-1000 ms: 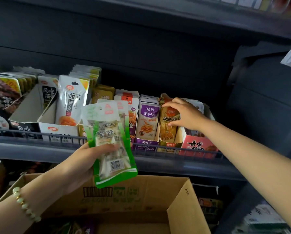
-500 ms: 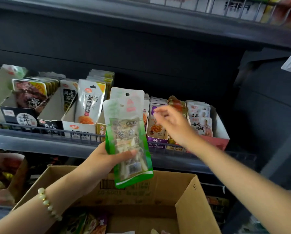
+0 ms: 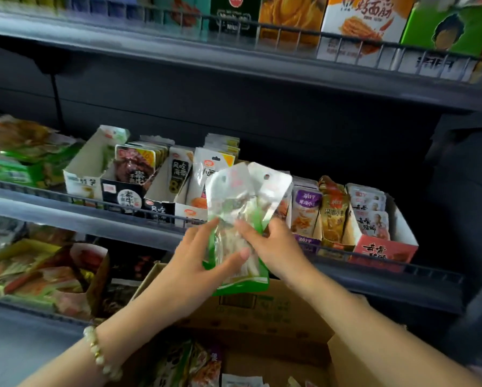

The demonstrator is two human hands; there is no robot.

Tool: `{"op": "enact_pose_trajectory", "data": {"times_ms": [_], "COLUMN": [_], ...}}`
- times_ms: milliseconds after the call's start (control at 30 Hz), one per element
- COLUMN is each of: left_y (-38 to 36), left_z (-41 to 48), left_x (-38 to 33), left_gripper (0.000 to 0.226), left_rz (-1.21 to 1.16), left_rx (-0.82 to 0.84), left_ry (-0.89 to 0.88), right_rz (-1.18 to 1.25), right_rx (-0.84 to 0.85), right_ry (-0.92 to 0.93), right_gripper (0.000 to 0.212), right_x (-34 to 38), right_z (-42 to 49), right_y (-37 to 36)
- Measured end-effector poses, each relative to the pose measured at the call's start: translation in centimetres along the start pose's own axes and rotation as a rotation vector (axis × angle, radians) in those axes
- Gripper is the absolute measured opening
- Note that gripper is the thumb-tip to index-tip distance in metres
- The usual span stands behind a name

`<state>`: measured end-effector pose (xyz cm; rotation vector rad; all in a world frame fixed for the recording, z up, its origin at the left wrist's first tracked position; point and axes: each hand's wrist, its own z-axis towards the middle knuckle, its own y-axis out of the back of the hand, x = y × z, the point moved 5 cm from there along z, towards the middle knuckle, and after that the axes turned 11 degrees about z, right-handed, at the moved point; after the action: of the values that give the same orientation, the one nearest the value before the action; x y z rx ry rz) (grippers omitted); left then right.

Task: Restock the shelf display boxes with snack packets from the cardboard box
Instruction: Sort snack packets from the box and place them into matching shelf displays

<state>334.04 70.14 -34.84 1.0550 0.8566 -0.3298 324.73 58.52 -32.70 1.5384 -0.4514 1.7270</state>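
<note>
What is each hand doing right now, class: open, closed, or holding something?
Left hand: holding the green-edged snack packets.
Right hand: pinching the same packets.

Open room runs above the packed display boxes [image 3: 385,248] — the upper shelf [image 3: 234,64] caps it, a wire rail [image 3: 94,203] fences their front.
</note>
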Motion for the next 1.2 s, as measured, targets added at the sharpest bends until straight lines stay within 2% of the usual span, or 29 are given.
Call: {"op": "enact_pose_trajectory", "data": {"times_ms": [33, 133, 167, 233, 267, 333, 367, 500, 567, 667, 733, 800, 867, 967, 1033, 1100, 1200], "left_y": [0.2, 1.0, 1.4, 2.6, 3.0, 3.8, 3.8, 4.2, 4.9, 5.7, 6.5, 7.1, 7.8, 8.1, 8.1, 8.3, 9.1], "left_z": [-0.2, -0.7, -1.0, -1.4, -1.5, -1.9, -2.0, -1.9, -1.8, -2.9, -3.5, -3.6, -3.5, -3.5, -3.5, -3.2, -2.7], "left_x": [0.2, 1.4, 2.0, 3.5, 4.4, 5.7, 6.0, 6.0, 6.3, 7.9, 9.2, 9.6, 9.6, 9.7, 9.8, 10.5, 11.3], "left_gripper": [0.109, 0.106, 0.098, 0.057, 0.037, 0.025, 0.029, 0.069, 0.065, 0.032, 0.022, 0.021, 0.026, 0.032, 0.034, 0.038, 0.041], "left_rz": [0.001, -0.196, -0.276, -0.514, -0.619, -0.745, -0.783, -1.011, -1.132, -1.022, -0.945, -0.865, -0.762, -0.636, -0.665, -0.676, -0.537], "left_rx": [0.046, 0.238, 0.283, 0.249, 0.206, 0.148, 0.157, 0.201, 0.142, 0.115, 0.079, 0.089, 0.123, 0.193, 0.210, 0.149, 0.024], "left_ry": [0.015, 0.073, 0.102, 0.183, 0.224, 0.277, 0.263, 0.219, 0.238, 0.286, 0.311, 0.286, 0.216, 0.151, 0.156, 0.163, 0.089], "right_rz": [0.023, 0.157, 0.183, 0.227, 0.248, 0.278, 0.277, 0.213, 0.139, 0.098, 0.099, 0.109, 0.264, 0.514, 0.509, 0.453, 0.406], "right_rx": [0.043, 0.217, 0.255, 0.293, 0.313, 0.360, 0.369, 0.345, 0.334, 0.272, 0.177, 0.092, 0.137, 0.292, 0.270, 0.146, 0.002], "right_ry": [-0.019, -0.143, -0.190, -0.263, -0.279, -0.284, -0.280, -0.234, -0.190, -0.150, -0.134, -0.173, -0.328, -0.511, -0.466, -0.351, -0.229], "right_gripper": [0.027, 0.047, 0.056, 0.075, 0.072, 0.046, 0.040, 0.028, 0.023, 0.019, 0.022, 0.039, 0.060, 0.059, 0.055, 0.049, 0.062], "right_x": [0.4, 1.0, 1.1, 0.9, 1.0, 1.4, 1.4, 1.5, 1.5, 1.4, 1.1, 0.7, -0.1, -0.3, -0.3, 0.0, 0.7], "right_z": [-0.1, -0.6, -0.7, -0.6, -0.5, -0.7, -0.8, -0.7, -0.4, 0.2, 0.9, 1.6, 2.0, 1.5, 1.7, 2.6, 4.2], "right_y": [-1.2, -4.8, -5.6, -6.5, -6.9, -8.1, -8.8, -11.0, -11.6, -12.0, -11.8, -11.5, -12.0, -13.9, -14.5, -14.2, -13.9]}}
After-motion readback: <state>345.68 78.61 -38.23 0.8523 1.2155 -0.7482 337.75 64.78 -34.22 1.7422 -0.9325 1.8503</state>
